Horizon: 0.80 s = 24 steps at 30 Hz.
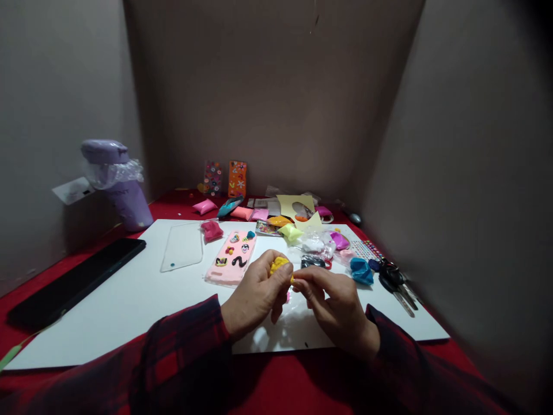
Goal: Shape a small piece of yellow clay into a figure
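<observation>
A lump of yellow modelling clay is gripped between the thumb and fingers of my left hand. My right hand pinches at the lump's right edge, fingers closed on a bit of the yellow clay. Just left of my hands lies a phone case coated in pale pink clay, with small coloured pieces stuck on it. Beyond my right hand is a black packet. Something small and pink shows between my hands, mostly hidden.
A clear phone case and a black phone lie to the left, near a purple bottle. Keys and a blue packet sit at right. Two decorated cases, one of them orange, stand at the back.
</observation>
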Each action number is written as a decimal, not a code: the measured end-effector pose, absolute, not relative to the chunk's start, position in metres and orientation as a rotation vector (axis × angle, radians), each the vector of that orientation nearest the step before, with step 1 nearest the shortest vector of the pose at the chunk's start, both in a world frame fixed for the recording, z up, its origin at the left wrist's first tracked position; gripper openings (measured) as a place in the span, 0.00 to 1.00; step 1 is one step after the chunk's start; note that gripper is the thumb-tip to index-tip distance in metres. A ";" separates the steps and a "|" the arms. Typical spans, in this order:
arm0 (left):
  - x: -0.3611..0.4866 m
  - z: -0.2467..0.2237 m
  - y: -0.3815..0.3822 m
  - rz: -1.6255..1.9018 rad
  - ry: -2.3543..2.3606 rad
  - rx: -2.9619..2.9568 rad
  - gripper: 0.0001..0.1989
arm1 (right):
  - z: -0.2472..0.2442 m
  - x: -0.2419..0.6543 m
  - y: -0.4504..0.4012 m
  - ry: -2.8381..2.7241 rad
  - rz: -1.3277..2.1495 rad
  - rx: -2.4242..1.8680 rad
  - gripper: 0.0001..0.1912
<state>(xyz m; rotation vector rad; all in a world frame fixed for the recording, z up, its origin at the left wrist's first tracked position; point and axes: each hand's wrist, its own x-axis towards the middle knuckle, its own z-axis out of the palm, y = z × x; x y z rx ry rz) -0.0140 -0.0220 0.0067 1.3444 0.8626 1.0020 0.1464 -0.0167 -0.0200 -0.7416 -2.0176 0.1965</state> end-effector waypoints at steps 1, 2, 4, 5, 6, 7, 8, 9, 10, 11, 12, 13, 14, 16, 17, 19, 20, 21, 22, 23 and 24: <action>-0.014 0.006 -0.022 0.999 0.853 1.351 0.14 | -0.020 0.146 -0.017 -2.015 0.197 -0.745 0.05; -0.014 0.006 -0.022 0.999 0.842 1.353 0.14 | -0.019 0.147 -0.018 -2.011 0.195 -0.747 0.05; -0.014 0.005 -0.022 1.003 0.822 1.345 0.12 | -0.019 0.146 -0.019 -2.000 0.187 -0.749 0.05; -0.014 0.005 -0.022 1.006 0.812 1.337 0.11 | -0.018 0.146 -0.019 -1.991 0.180 -0.751 0.05; -0.014 0.005 -0.022 1.013 0.803 1.329 0.10 | -0.018 0.146 -0.019 -1.983 0.174 -0.757 0.04; -0.014 0.006 -0.022 1.020 0.795 1.320 0.10 | -0.018 0.146 -0.019 -1.977 0.169 -0.761 0.04; -0.013 0.006 -0.022 1.026 0.789 1.310 0.09 | -0.018 0.145 -0.019 -1.972 0.169 -0.767 0.03; -0.013 0.006 -0.022 1.030 0.784 1.300 0.09 | -0.018 0.145 -0.019 -1.970 0.174 -0.773 0.03; -0.013 0.007 -0.022 1.033 0.781 1.289 0.09 | -0.018 0.145 -0.019 -1.970 0.181 -0.779 0.03; -0.013 0.008 -0.022 1.037 0.777 1.277 0.08 | -0.018 0.144 -0.019 -1.970 0.186 -0.786 0.03; -0.013 0.008 -0.022 1.039 0.775 1.267 0.08 | -0.018 0.144 -0.019 -1.969 0.191 -0.794 0.03; -0.013 0.009 -0.022 1.039 0.769 1.258 0.08 | -0.019 0.144 -0.019 -1.970 0.196 -0.803 0.03; -0.013 0.009 -0.022 1.042 0.761 1.250 0.07 | -0.019 0.144 -0.018 -1.972 0.202 -0.812 0.03; -0.013 0.009 -0.023 1.045 0.749 1.240 0.07 | -0.019 0.145 -0.018 -1.985 0.222 -0.821 0.04; -0.013 0.009 -0.023 1.046 0.744 1.238 0.07 | -0.019 0.145 -0.018 -1.995 0.238 -0.821 0.05; -0.014 0.009 -0.023 1.044 0.738 1.239 0.07 | -0.019 0.145 -0.018 -2.012 0.263 -0.814 0.06; -0.014 0.009 -0.023 1.043 0.735 1.241 0.07 | -0.019 0.145 -0.018 -2.017 0.272 -0.811 0.06; -0.014 0.009 -0.023 1.042 0.732 1.244 0.08 | -0.019 0.145 -0.018 -2.020 0.276 -0.805 0.06; -0.014 0.009 -0.023 1.045 0.727 1.246 0.08 | -0.018 0.145 -0.018 -2.022 0.273 -0.797 0.06; -0.013 0.009 -0.023 1.045 0.725 1.248 0.08 | -0.018 0.145 -0.018 -2.025 0.267 -0.787 0.06; -0.013 0.009 -0.023 1.046 0.723 1.251 0.09 | -0.018 0.145 -0.018 -2.028 0.260 -0.776 0.06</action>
